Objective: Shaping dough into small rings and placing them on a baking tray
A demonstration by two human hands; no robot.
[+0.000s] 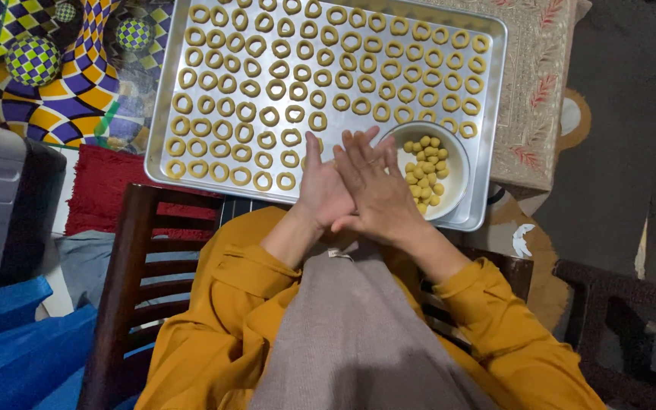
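Note:
My left hand (322, 186) and my right hand (377, 190) are pressed together palm to palm, right over left, fingers stretched out, just above the near edge of a metal baking tray (159, 144). Anything between the palms is hidden. The tray holds several rows of pale yellow dough rings (267, 91). A white bowl (457, 163) with several small yellow dough balls (425, 171) sits in the tray's near right corner, right beside my right hand. Mustard-coloured sleeves cover both my arms.
The tray lies across a dark wooden chair (127, 273). Left of it are a colourful chequered mat (62, 91), a red cloth (100, 186) and blue plastic (17, 342). A floral cloth (537, 83) lies under the tray's right side. Another dark chair (624, 319) stands at the right.

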